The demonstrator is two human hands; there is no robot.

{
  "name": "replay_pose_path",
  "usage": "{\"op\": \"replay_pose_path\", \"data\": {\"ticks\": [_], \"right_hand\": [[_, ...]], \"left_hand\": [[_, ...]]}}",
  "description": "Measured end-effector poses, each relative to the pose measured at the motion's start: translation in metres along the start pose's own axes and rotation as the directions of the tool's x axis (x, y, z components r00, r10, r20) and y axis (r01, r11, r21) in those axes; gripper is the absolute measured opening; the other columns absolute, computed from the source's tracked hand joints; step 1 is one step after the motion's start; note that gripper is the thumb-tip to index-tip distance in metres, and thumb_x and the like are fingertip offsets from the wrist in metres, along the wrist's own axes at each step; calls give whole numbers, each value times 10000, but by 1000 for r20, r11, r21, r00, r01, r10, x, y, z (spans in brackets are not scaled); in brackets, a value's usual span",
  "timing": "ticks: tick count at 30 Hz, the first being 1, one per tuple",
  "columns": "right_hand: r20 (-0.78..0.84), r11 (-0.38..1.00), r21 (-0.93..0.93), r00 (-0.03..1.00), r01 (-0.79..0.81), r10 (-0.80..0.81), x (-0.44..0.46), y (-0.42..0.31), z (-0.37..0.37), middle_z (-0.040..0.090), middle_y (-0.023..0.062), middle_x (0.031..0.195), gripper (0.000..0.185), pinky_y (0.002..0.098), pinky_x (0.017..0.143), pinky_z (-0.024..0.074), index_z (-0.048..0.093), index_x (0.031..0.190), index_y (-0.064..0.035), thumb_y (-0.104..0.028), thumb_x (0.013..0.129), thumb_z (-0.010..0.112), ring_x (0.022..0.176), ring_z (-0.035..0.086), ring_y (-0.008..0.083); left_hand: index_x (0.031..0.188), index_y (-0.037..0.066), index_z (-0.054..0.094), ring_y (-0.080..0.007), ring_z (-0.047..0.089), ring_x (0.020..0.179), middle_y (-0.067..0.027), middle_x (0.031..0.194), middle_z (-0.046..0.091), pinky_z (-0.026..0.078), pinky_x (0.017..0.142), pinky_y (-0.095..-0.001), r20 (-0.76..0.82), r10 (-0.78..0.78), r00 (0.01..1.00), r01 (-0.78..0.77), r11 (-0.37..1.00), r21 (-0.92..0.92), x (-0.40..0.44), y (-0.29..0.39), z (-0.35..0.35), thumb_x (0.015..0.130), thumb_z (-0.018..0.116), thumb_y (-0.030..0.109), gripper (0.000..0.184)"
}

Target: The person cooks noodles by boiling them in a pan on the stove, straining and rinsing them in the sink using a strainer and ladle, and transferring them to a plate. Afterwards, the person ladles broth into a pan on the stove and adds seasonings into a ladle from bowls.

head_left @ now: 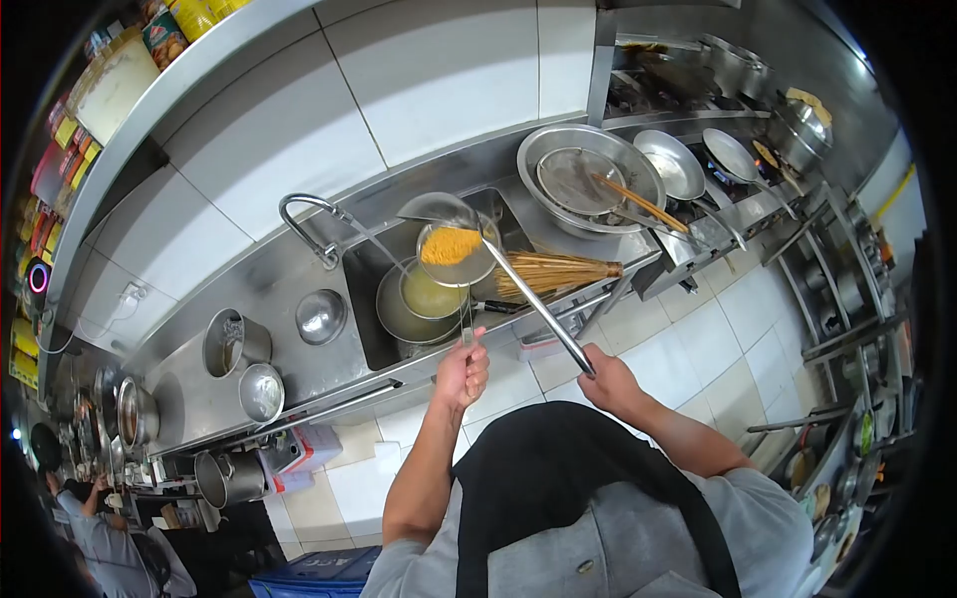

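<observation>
My left hand (464, 373) is closed round the handle of a small strainer, whose round mesh is over the sink. My right hand (605, 382) grips the end of a long metal ladle handle (538, 307). The ladle's bowl (431, 206) is at the strainer's upper edge. Orange-yellow food (450, 245) lies in the round mesh beneath the ladle. Below, a pot (391, 308) in the sink holds yellowish liquid (432, 295). A bamboo brush (558, 273) lies at the sink's right side.
A faucet (325, 254) curves over the sink's left. A large metal basin (533, 159) holds a strainer and chopsticks on the right, before pans (670, 164) near the stove. Pots (254, 342) stand on the left counter. A co-worker (105, 548) is at the far left.
</observation>
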State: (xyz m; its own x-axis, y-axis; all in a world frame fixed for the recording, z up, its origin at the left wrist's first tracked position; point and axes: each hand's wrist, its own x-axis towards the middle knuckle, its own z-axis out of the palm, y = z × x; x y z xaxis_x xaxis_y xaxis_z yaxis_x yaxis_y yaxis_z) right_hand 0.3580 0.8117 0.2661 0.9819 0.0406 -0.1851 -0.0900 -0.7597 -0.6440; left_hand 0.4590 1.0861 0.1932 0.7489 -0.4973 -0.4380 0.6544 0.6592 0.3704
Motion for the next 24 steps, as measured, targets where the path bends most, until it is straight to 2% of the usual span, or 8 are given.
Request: {"op": "replay_pose_path", "data": {"ticks": [1,5,7,11,13,18,24], "right_hand": [[3,1000,8,1000,-17,17,-1,-1,-1,603,283,734,236,568,695,451,445,1006,-25,-146,822,530,742,581,496],[29,999,-33,1000,2,-1,-1,13,4,601,278,728,235,570,692,450,446,1003,-31,-152,823,535,735,580,494],[85,997,-74,996,37,-30,0,21,8,598,275,721,233,570,690,449,446,1000,-36,-158,824,537,730,579,494],[65,997,-80,998,1,4,3,14,12,586,284,721,235,554,670,447,451,1002,-37,-153,814,530,739,577,490],[64,1000,11,998,0,-1,0,5,7,592,280,715,226,571,676,445,445,997,-36,-148,824,537,722,578,491],[22,1000,-7,999,29,-29,0,5,9,590,285,715,225,571,675,443,442,993,-28,-138,821,537,722,577,492],[35,998,-40,998,45,-43,9,18,17,593,290,725,233,568,688,443,446,994,-23,-140,817,542,738,579,492]], "left_hand": [[1229,100,479,-56,309,446,4,710,429,233,301,-195,-22,-29,999,27,996,-82,4,0,-2,969,436,101,263],[1213,105,518,-46,299,436,3,689,414,241,294,-182,-33,-29,999,26,995,-92,7,1,-1,964,449,96,258],[1214,105,516,-46,303,433,7,691,418,252,296,-180,30,48,998,-47,999,-15,-5,5,8,961,448,90,262],[1235,93,477,-55,307,448,-4,702,428,239,306,-192,19,54,998,-56,993,100,-10,1,11,968,431,98,270],[1234,87,477,-54,311,453,-7,703,429,242,310,-192,60,41,997,-43,999,30,-4,-1,8,974,434,110,265],[1209,123,516,-51,263,386,21,677,414,220,274,-195,-24,-37,999,36,998,-50,6,3,14,973,436,126,248],[1251,110,483,-58,297,410,11,691,422,244,286,-205,-1,79,997,-78,989,124,-3,-4,8,976,432,125,281]]}}
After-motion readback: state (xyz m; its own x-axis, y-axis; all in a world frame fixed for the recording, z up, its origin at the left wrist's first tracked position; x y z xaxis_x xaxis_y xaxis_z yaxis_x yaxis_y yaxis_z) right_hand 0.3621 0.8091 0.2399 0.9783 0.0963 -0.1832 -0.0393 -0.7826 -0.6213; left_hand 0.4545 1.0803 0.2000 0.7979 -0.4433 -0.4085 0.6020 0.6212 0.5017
